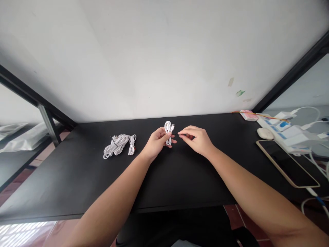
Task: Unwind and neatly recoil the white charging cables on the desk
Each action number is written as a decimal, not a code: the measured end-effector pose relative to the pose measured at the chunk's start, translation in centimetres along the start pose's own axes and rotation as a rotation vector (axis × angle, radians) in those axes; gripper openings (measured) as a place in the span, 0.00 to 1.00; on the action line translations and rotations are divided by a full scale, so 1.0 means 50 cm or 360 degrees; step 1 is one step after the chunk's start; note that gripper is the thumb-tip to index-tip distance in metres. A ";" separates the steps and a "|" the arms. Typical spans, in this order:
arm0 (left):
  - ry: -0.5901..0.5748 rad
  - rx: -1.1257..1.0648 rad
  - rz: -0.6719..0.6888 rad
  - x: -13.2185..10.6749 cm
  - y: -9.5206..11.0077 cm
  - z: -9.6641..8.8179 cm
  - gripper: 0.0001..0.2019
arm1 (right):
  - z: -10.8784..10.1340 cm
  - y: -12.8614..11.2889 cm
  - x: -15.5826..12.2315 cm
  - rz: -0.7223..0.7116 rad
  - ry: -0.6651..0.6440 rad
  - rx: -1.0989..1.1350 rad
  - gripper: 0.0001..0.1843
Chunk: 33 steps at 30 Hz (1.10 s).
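My left hand (156,141) is closed around a coiled white cable (168,132), holding it upright just above the black table (180,178). My right hand (195,139) is right beside it, its thumb and forefinger pinched on something thin and dark that I cannot make out. To the left on the table lie a loose pile of white cables (116,145) and a small bundled white cable (132,144).
At the right end of the table are a phone (286,163) lying face up with a cable plugged in, a white mouse (265,133), a white power strip (285,132) with chargers, and a pink box (248,115). A white wall stands behind.
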<state>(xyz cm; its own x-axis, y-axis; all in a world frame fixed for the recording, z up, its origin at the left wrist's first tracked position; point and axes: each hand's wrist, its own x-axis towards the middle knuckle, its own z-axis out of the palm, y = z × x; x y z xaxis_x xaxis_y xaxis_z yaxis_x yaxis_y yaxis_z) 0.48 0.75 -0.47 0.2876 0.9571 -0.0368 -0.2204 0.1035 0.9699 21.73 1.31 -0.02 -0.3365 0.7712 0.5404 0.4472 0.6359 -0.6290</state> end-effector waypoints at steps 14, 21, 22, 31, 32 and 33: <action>-0.0065 0.0048 -0.0014 -0.001 -0.004 -0.001 0.20 | -0.001 -0.001 0.004 0.0081 -0.0064 0.0027 0.05; -0.0036 0.0074 0.0024 0.001 -0.007 0.000 0.20 | 0.007 0.008 0.005 0.0344 -0.0155 0.0196 0.11; -0.0032 0.0088 0.0025 0.002 -0.009 0.000 0.20 | 0.006 0.008 0.005 0.0385 -0.0154 0.0221 0.12; -0.0013 0.0137 -0.0040 0.011 -0.017 -0.003 0.23 | -0.019 0.029 0.015 0.0684 0.0007 0.0395 0.19; -0.0009 0.0132 -0.0058 0.012 -0.016 -0.002 0.22 | -0.025 0.031 0.018 0.0693 0.0035 0.0389 0.20; -0.0009 0.0134 -0.0073 0.012 -0.016 -0.001 0.22 | -0.031 0.033 0.021 0.0703 0.0034 0.0369 0.21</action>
<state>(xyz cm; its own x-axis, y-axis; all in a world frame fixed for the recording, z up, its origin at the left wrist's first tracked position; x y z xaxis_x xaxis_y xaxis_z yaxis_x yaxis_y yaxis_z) 0.76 1.25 -1.28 0.3009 0.9502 -0.0808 -0.1279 0.1241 0.9840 23.41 3.12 0.40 -0.1381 0.9692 0.2040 0.3461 0.2402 -0.9069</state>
